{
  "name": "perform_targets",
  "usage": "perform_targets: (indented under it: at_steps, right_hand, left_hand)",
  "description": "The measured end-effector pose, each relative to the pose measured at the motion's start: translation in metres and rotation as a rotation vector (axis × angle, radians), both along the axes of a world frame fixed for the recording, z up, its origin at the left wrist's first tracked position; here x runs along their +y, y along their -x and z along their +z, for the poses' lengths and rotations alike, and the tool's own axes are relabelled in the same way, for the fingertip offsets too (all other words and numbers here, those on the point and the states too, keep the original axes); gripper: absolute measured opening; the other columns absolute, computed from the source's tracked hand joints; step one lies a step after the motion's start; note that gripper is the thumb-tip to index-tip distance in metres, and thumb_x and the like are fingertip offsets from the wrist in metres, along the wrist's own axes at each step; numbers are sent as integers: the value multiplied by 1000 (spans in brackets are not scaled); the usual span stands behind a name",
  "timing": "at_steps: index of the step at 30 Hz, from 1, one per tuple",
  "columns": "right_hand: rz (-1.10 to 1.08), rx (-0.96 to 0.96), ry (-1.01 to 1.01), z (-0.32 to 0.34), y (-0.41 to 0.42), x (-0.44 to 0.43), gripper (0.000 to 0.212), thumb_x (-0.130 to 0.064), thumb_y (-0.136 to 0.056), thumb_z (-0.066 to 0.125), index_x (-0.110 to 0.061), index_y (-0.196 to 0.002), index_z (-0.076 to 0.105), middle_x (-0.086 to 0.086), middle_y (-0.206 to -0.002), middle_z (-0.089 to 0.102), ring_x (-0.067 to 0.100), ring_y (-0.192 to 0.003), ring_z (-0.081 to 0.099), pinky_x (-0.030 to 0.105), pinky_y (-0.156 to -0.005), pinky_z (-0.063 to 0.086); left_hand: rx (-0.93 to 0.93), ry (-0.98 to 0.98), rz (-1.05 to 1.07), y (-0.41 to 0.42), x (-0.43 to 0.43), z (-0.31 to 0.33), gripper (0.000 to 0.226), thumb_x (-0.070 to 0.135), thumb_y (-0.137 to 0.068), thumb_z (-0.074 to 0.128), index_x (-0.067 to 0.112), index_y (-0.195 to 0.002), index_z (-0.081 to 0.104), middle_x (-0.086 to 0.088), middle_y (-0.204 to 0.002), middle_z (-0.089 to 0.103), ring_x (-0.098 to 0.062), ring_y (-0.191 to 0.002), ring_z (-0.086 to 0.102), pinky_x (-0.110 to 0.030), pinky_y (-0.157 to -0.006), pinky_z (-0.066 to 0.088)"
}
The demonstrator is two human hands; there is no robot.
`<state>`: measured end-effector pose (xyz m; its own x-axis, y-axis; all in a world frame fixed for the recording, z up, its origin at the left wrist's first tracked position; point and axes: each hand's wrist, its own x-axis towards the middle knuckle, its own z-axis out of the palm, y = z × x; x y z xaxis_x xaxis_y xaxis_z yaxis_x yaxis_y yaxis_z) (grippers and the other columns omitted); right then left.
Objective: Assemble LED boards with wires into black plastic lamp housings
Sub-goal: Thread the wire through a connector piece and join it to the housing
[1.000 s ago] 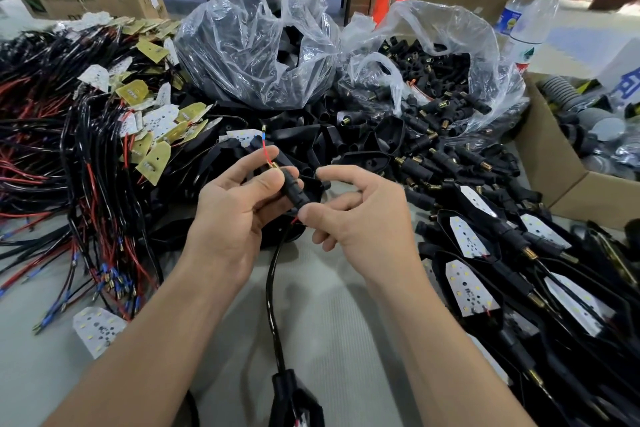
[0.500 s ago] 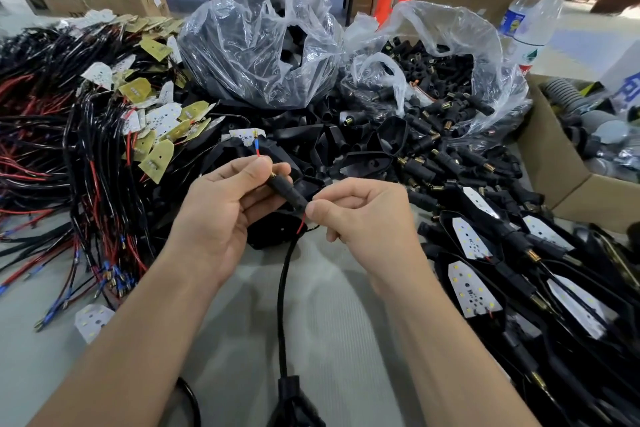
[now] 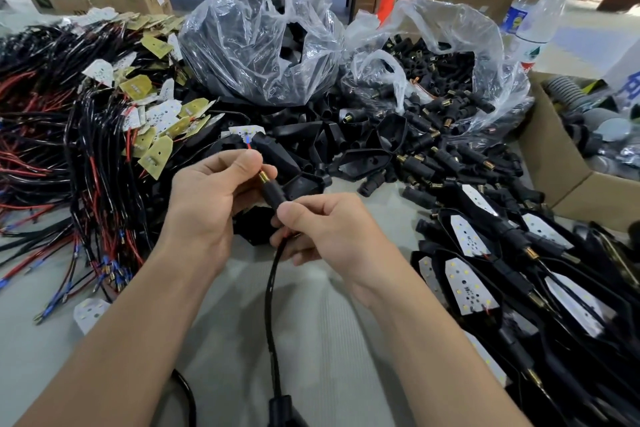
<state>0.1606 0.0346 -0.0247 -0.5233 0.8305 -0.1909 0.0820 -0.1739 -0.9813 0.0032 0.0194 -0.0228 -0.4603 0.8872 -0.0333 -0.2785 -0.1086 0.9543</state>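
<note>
Change over the last second: the black stem sleeve (image 3: 273, 191) now shows its brass threaded end (image 3: 264, 178) in the gap between the two thumbs, where earlier only black sleeve was visible. The red and blue leads (image 3: 248, 143) stick out less far above the fingers than before. Judgement: the sleeve is being run along the black cable (image 3: 272, 305) toward the lead ends, so threading is nearly done and seating in a housing comes next. Left hand (image 3: 214, 204): thumb and forefinger pinched on the leads just above the brass end. Right hand (image 3: 332, 229): thumb and forefinger clamped on the sleeve's lower end, other fingers curled. The work is held above the table, in front of the loose black housings (image 3: 360, 159). Containers: the left clear plastic bag (image 3: 259, 45) holds black housings. The right clear plastic bag (image 3: 450, 55) holds brass-tipped stems and spills them onto the table. The open cardboard box (image 3: 554, 177) holds grey ribbed parts, otherwise unclear.
</note>
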Motion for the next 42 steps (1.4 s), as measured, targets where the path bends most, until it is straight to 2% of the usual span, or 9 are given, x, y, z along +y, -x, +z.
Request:
perform_targets:
  at_steps: [6,10,15,20,25,27,31,35,42]
  right_hand:
    - [58,-16,16,5,2,1,29,-20,-102,61,-7,-77,70,7,-60,67,16,-44,58,19,-45,40]
    - [-7,-184,-181,-1,1,6,31,-27,-97,65,-10,-71,71,5,-57,67,18,-47,55,27,-52,42]
    - [59,-194,-167,-5,-7,8,31,-28,-94,64,-14,-68,71,8,-64,73,19,-56,62,38,-64,48]
    - [226,-179,-105,-4,-5,6,30,-22,-99,61,-11,-73,71,10,-64,72,16,-54,55,20,-52,43]
    - [345,-144,-41,-3,-11,9,34,-20,-104,56,-3,-82,75,14,-73,74,17,-60,57,21,-54,42]
    - [342,-109,-19,-4,-14,11,34,-20,-106,53,-6,-84,74,13,-75,74,17,-61,58,22,-56,43]
    - [214,-52,10,-9,-15,14,36,-22,-108,49,-7,-85,73,13,-75,74,17,-58,60,23,-55,43]
    - [194,-64,9,-11,-12,14,33,-25,-107,54,-10,-85,74,13,-78,75,14,-61,61,21,-56,44]
    - [96,-204,-153,-18,-3,12,26,-26,-98,68,-9,-81,79,-5,-53,58,5,-44,45,14,-44,34]
  left_hand:
    - [13,-88,157,-1,1,-1,24,11,-87,74,22,-67,78,-3,-69,75,-12,-64,70,-23,-61,57]
    - [13,-74,167,6,6,-1,26,10,-87,75,23,-65,79,0,-68,75,-8,-66,71,-16,-57,53]
    - [-60,-83,227,23,6,3,31,12,-88,75,25,-60,79,2,-69,76,-5,-62,69,-13,-56,52]
    - [-90,-93,231,21,6,-1,31,14,-89,75,25,-60,79,1,-69,75,-6,-61,68,-13,-57,52]
    - [24,-78,294,16,8,-6,17,12,-93,73,19,-78,73,0,-70,76,-9,-62,70,-15,-57,52]
    - [-8,-45,246,14,10,-5,12,17,-99,66,15,-89,71,-2,-74,77,-11,-64,72,-17,-57,54]
    - [-54,184,-160,12,9,-2,52,47,-109,33,6,-113,65,-12,-98,79,-22,-88,78,-28,-63,61]
    - [141,178,-295,8,1,-5,27,15,-105,50,6,-101,75,-15,-98,79,-26,-90,77,-30,-65,61]
    - [122,57,-114,1,1,-6,37,5,-99,57,16,-72,79,-11,-83,79,-18,-81,76,-26,-62,60]
